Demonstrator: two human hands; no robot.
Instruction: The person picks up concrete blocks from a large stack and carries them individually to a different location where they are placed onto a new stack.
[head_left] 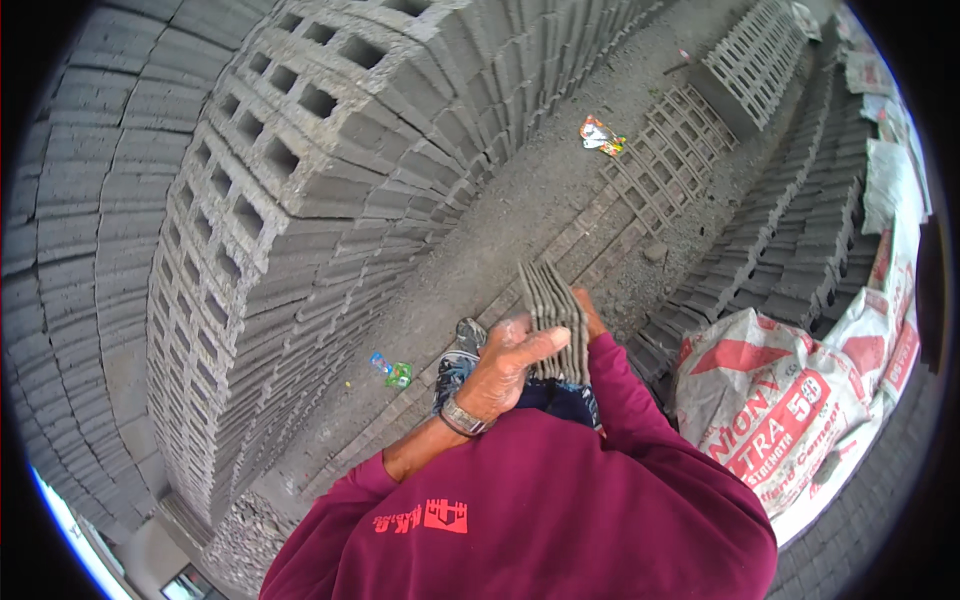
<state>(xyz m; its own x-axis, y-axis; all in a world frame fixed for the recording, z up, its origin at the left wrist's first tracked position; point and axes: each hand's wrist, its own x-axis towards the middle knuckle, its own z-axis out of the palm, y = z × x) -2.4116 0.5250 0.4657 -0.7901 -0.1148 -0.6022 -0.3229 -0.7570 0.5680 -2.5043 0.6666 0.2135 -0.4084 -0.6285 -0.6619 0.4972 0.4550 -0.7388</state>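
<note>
Between my two hands, in front of my body, is a stack of several thin grey slabs point(556, 300), held on edge. My left hand point(508, 362) presses against their near left side, with its thumb laid across the edges. On the far right side, my right hand point(589, 312) grips the same slabs; most of its fingers are hidden behind them. A watch point(466, 416) is on my left wrist.
Tall stacks of grey hollow blocks point(290, 190) rise on the left. More hollow blocks point(672, 155) lie on the ground ahead. Stacked grey pieces point(770, 230) line the right, beside a red-and-white cement bag point(775, 405). Wrappers point(600, 136) litter the ground.
</note>
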